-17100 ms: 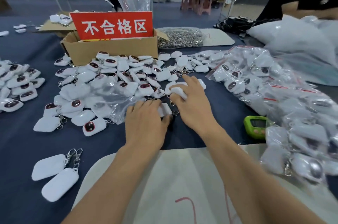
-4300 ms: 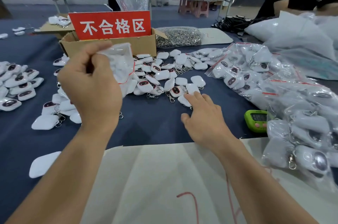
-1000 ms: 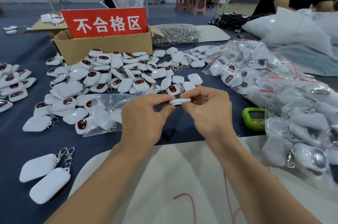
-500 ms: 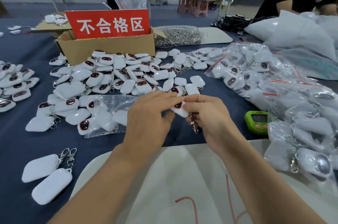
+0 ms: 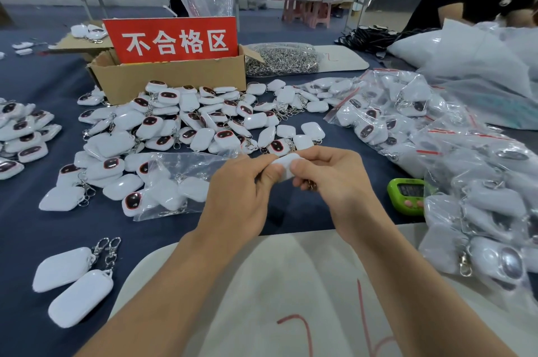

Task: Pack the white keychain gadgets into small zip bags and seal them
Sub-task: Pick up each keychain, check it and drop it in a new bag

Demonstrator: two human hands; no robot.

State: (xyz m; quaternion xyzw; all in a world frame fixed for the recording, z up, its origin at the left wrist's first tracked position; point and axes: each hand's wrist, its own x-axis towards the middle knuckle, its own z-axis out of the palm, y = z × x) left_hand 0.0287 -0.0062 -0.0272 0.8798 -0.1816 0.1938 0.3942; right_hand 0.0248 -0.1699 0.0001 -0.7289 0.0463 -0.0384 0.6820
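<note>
Both hands meet over the blue table and pinch one white keychain gadget [image 5: 286, 165] between them. My left hand [image 5: 241, 196] grips its left end and my right hand [image 5: 334, 181] grips its right end, with the gadget's metal clip hanging under the right fingers. A clear zip bag [image 5: 171, 181] lies flat just left of my left hand, on top of several loose gadgets. A big heap of loose white gadgets [image 5: 189, 120] spreads behind the hands. Filled zip bags [image 5: 407, 129] are piled at the right.
A cardboard box [image 5: 171, 79] with a red sign stands behind the heap. A green timer [image 5: 407, 195] sits right of my right hand. Two white gadgets [image 5: 72, 283] lie near left. A bag of metal clips [image 5: 282, 59] sits behind. Another person works at far right.
The gadget between my hands has turned from tilted down to lying more level, and both hands have shifted their pinch on it. The zip bag has stayed flat on the table.
</note>
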